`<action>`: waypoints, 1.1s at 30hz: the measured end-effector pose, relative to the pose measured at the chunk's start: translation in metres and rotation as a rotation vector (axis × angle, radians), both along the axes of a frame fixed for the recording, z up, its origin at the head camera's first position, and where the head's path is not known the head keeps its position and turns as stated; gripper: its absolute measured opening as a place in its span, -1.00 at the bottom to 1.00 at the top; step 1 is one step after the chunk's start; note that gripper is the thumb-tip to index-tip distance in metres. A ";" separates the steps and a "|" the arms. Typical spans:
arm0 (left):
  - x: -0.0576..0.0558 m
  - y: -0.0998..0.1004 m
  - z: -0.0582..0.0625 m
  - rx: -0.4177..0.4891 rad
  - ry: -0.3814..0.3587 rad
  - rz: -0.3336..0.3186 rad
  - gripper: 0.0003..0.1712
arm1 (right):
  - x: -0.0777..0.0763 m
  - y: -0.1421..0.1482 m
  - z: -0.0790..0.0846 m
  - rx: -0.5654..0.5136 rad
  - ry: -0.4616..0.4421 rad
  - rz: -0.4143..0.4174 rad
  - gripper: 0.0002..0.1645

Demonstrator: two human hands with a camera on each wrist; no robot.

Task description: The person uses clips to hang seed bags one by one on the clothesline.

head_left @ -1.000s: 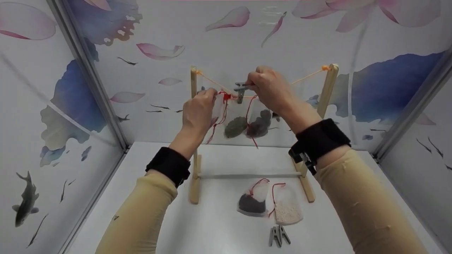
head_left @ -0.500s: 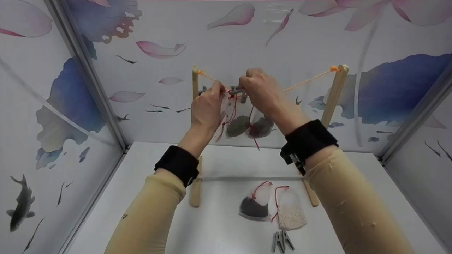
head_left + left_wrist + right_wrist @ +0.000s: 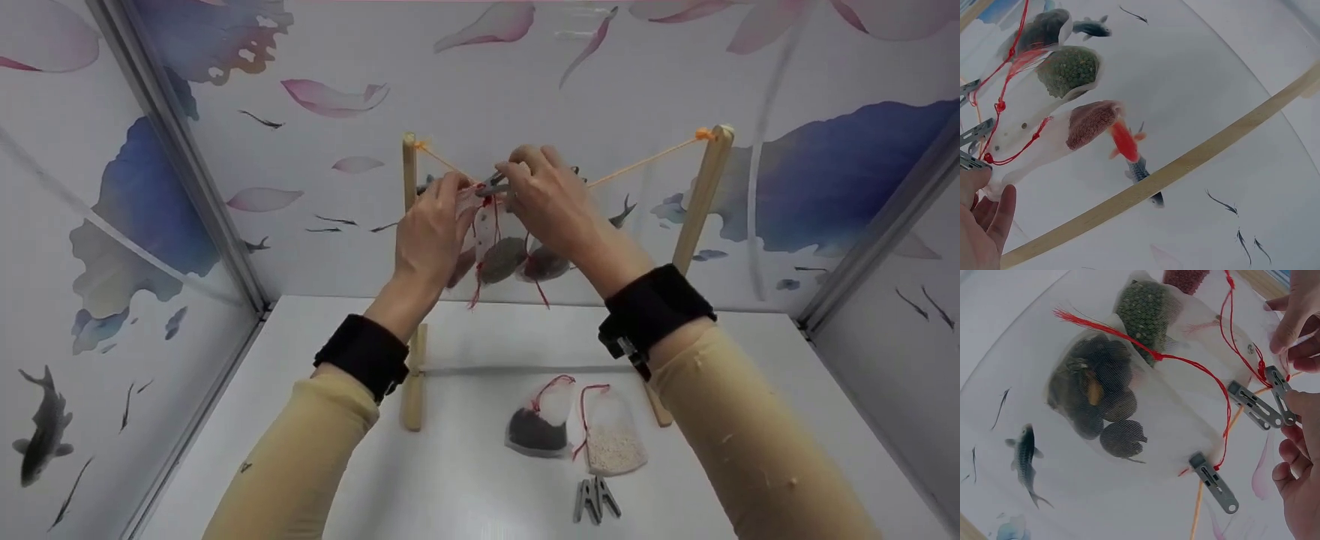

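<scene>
My left hand [image 3: 426, 236] pinches the top of a white mesh drawstring bag of small dark-red beans [image 3: 1092, 124] at the orange cord [image 3: 649, 162]. Close beside it, my right hand [image 3: 551, 196] pinches a grey clothespin [image 3: 1279, 391], whose tip meets the bag's top and red string. Two more mesh bags hang from the cord. One holds green beans [image 3: 1143, 315] and has a grey clothespin [image 3: 1255, 406] at its top; the other, with dark round lumps like dried mushrooms [image 3: 1095, 385], hangs by another grey clothespin [image 3: 1214, 484].
Wooden posts [image 3: 701, 199] carry the cord at both ends. On the white table [image 3: 457, 480] lie a mesh bag of black contents [image 3: 538, 433], one of pale grains [image 3: 616, 452], and grey clothespins [image 3: 596, 500]. Walls printed with fish and petals surround the table.
My right hand has moved left with its clothespin, from over the middle of the cord to the bag's top in my left hand. The hands are now nearly together.
</scene>
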State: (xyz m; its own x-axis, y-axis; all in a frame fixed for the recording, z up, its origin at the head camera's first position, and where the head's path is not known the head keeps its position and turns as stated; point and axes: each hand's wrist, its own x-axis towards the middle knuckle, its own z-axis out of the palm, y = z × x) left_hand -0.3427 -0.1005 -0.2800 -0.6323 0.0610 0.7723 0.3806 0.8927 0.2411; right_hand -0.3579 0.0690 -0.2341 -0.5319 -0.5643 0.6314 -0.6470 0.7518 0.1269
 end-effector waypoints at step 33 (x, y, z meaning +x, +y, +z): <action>0.124 0.108 -0.206 -0.813 -0.478 -0.720 -0.72 | 0.107 0.119 -0.223 0.258 -0.868 0.128 -0.91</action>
State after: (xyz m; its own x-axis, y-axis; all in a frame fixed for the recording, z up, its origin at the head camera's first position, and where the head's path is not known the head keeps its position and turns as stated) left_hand -0.2187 0.0075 -0.4857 -0.4657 0.8842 0.0370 0.8832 0.4670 -0.0440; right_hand -0.2509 0.1881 -0.4572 -0.6846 -0.7199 -0.1146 -0.6702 0.6834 -0.2894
